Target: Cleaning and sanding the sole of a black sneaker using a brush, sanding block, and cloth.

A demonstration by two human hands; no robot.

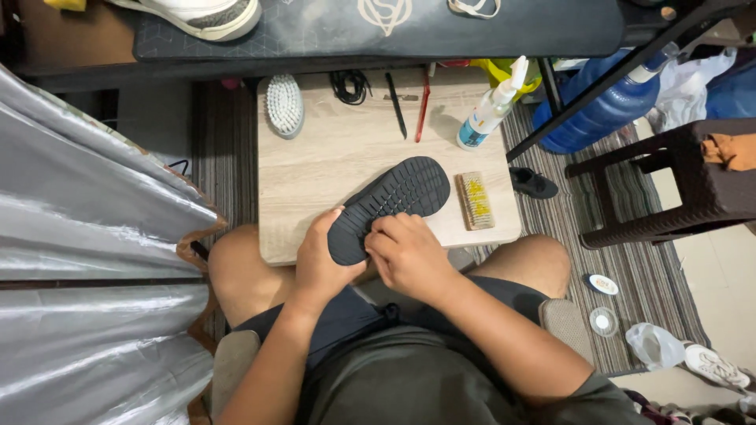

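Note:
A black shoe (394,197) lies sole-up on a small light wooden table (315,169), its heel end over the near edge. My left hand (319,260) grips the heel end from the left side. My right hand (405,252) rests on the sole near the heel, fingers curled against the tread; whether it holds a small tool is hidden. A wooden brush with yellow bristles (475,201) lies just right of the shoe.
On the table's far side lie a white oval brush (284,105), a coiled black cord (350,85), a black pen (396,105), a red stick (424,106) and a white spray bottle (492,106). A dark stool (693,185), a blue water jug (602,110) and a silver sheet (79,260) surround me.

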